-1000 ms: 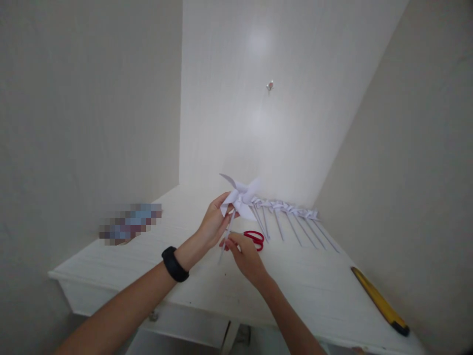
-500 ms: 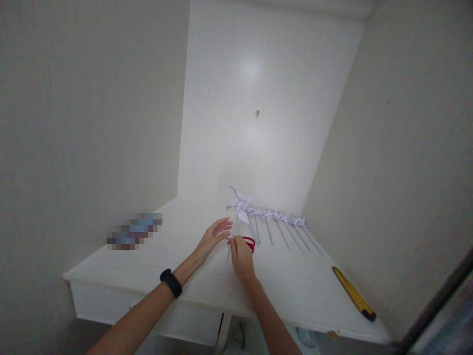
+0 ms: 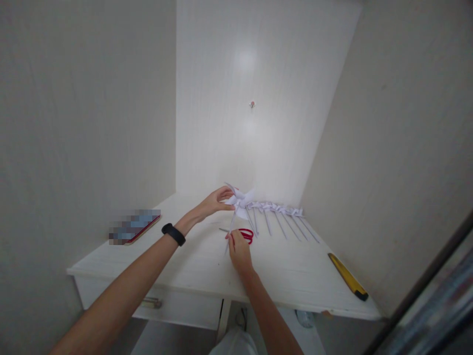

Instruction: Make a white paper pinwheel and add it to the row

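Note:
A white paper pinwheel (image 3: 241, 199) stands tilted over the table on a thin paper stick. My left hand (image 3: 219, 198) is at its left side, thumb in front and fingertips partly hidden behind the blades, closed around a blade. Lower down, my right hand (image 3: 239, 250) pinches the stick between thumb and fingers. Red-handled scissors (image 3: 247, 235) lie on the table just behind my right hand, their blades pointing left past the stick.
Several finished white pinwheels (image 3: 275, 207) lie in a row along the back right, sticks toward me. A yellow utility knife (image 3: 348, 277) rests near the right edge of the white table (image 3: 185, 261). A phone (image 3: 136, 227), partly blurred, lies at the left. Walls enclose three sides.
My left hand has moved up and forward from beside the stick to the pinwheel's blades, and its fingers have closed there. My right hand still pinches the stick. The view has shifted slightly.

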A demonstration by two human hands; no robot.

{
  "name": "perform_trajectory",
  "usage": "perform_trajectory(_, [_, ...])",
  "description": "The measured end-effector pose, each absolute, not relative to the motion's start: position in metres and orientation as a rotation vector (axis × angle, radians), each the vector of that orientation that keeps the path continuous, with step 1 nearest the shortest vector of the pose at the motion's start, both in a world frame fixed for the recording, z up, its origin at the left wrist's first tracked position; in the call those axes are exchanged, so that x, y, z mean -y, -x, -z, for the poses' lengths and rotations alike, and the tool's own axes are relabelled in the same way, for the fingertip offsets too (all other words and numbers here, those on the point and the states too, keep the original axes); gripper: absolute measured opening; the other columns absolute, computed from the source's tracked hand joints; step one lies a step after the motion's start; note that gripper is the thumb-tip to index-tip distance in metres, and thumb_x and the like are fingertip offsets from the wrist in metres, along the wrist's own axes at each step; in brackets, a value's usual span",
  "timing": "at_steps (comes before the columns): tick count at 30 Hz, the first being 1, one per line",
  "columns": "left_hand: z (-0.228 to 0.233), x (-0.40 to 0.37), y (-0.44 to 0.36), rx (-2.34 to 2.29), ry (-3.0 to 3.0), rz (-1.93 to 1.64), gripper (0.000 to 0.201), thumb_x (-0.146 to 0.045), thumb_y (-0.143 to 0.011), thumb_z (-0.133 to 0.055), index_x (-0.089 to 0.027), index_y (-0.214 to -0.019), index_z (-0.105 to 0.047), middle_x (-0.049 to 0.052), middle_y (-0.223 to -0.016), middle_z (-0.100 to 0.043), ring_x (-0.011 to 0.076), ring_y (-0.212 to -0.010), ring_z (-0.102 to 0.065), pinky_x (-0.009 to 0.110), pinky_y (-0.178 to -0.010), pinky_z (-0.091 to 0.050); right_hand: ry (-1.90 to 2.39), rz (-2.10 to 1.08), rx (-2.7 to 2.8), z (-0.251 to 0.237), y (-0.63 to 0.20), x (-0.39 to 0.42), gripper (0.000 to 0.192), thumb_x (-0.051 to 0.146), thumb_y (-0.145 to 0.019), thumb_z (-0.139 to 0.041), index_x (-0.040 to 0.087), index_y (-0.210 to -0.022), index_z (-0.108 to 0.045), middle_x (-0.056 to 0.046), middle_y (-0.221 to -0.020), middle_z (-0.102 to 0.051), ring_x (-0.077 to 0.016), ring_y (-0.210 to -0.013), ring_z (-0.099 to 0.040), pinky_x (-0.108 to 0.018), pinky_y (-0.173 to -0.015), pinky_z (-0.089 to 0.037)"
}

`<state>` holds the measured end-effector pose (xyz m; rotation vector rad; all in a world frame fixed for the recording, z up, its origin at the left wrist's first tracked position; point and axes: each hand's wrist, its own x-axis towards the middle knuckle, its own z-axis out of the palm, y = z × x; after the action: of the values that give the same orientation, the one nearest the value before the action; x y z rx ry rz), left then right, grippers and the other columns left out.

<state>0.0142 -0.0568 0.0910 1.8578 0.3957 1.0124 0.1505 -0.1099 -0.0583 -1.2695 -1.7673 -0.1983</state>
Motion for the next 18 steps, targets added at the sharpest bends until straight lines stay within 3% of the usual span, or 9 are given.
perform_trajectory(9, [-0.087,0.062,-0.02,-0.357,-1.86,-1.103,0.042,-0.021,-0.06,-0.078,-0.016,-0.098,-0.061,0.008,-0.109,-0.064,0.0216,-0.106,-0.056,0.037,-0.097,-0.037,1.291,0.208,1.787,0.055,-0.149,0.114,0.025,0.018,-0.092,-0.031,0.019,-0.082,-0.054,-0.004,-0.077,-0.058,-0.0157,-0.074,-0.058,-0.024,-0.065,-0.041])
perform_trajectory(18, [-0.088,0.072,-0.022,-0.398,-1.806,-1.204,0.036,-0.022,-0.059,-0.077,-0.015,-0.092,-0.063,0.007,-0.099,-0.066,0.0198,-0.093,-0.059,0.034,-0.089,-0.042,1.292,0.244,1.818,0.056,-0.149,0.114,0.025,0.018,-0.093,-0.03,0.018,-0.082,-0.053,-0.004,-0.078,-0.058,-0.015,-0.074,-0.057,-0.024,-0.065,-0.041])
